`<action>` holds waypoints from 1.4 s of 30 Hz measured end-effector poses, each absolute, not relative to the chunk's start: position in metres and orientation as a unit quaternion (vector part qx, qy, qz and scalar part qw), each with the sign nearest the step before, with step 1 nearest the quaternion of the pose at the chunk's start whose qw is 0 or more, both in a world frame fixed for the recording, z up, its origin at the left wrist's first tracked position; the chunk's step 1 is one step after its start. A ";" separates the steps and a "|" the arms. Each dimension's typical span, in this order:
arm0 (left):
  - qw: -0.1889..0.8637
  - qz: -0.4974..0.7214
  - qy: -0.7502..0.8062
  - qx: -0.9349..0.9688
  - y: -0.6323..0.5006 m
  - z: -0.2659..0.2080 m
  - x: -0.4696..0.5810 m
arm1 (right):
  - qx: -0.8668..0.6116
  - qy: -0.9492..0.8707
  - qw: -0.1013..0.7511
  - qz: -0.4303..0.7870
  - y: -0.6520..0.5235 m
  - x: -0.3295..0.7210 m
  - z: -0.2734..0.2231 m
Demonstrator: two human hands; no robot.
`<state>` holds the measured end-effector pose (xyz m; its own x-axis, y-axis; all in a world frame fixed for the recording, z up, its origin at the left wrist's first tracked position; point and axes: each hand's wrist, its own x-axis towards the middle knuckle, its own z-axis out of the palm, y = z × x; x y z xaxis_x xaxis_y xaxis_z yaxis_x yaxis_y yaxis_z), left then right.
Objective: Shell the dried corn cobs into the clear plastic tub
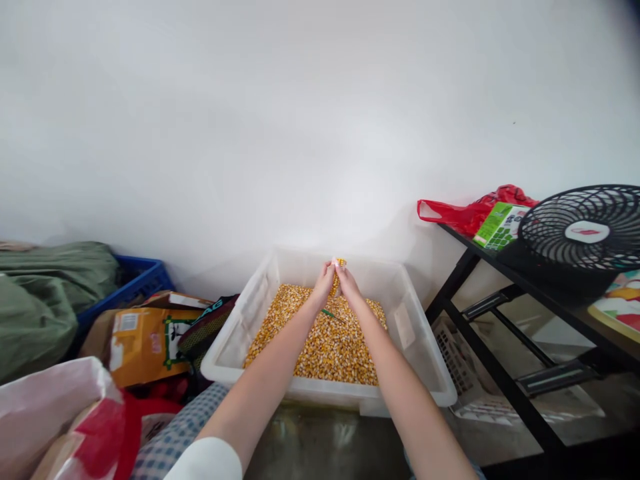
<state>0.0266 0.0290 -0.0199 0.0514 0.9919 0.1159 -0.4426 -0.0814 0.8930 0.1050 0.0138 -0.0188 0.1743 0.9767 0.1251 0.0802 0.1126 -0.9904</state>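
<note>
My left hand [325, 281] and my right hand [347, 283] meet over the far half of a translucent plastic bin [420, 337]. Between them stands a corn cob [335, 285] with yellow kernels, its tip poking out above the fingers. Both hands are closed around the cob, one from each side. Loose yellow and whitish corn kernels [330, 353] cover the bottom of the bin beneath my hands. A thin green stick-like object [331, 315] lies on the kernels just below the hands; its kind I cannot make out.
Right of the bin stands a black table [555, 287] bearing a fan [587, 230], a green box [500, 225] and a red plastic bag [465, 217]. A white basket [453, 353] sits under it. On the left are a blue crate [145, 277], an orange package [145, 347] and a red-and-white bag [60, 393].
</note>
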 end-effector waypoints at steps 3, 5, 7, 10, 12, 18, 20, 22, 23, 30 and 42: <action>0.542 0.631 0.353 0.429 0.028 -0.024 0.028 | -0.575 -0.517 0.549 0.318 0.011 0.093 -0.021; 0.542 0.625 0.356 0.435 0.026 -0.025 0.028 | -0.598 -0.530 0.533 0.280 0.010 0.091 -0.022; 0.545 0.624 0.344 0.443 0.025 -0.025 0.028 | -0.609 -0.549 0.520 0.240 0.008 0.092 -0.023; 0.541 0.625 0.336 0.452 0.024 -0.025 0.029 | -0.627 -0.574 0.489 0.194 0.006 0.095 -0.024; 0.537 0.622 0.342 0.455 0.025 -0.027 0.029 | -0.639 -0.583 0.471 0.175 0.006 0.095 -0.023; 0.543 0.612 0.345 0.459 0.027 -0.036 0.029 | -0.670 -0.583 0.435 0.147 0.006 0.093 -0.025; 0.545 0.613 0.347 0.454 0.027 -0.037 0.028 | -0.671 -0.573 0.446 0.149 0.007 0.093 -0.027; 0.552 0.620 0.350 0.435 0.028 -0.037 0.028 | -0.675 -0.547 0.467 0.163 0.010 0.094 -0.030; 0.554 0.625 0.351 0.423 0.029 -0.037 0.028 | -0.678 -0.535 0.476 0.169 0.011 0.095 -0.030; 0.574 0.635 0.334 0.393 0.028 -0.031 0.029 | -0.627 -0.475 0.542 0.296 0.011 0.092 -0.027; 0.495 0.582 0.365 0.532 0.018 -0.031 0.037 | -0.585 -0.448 0.617 0.278 0.022 0.106 -0.034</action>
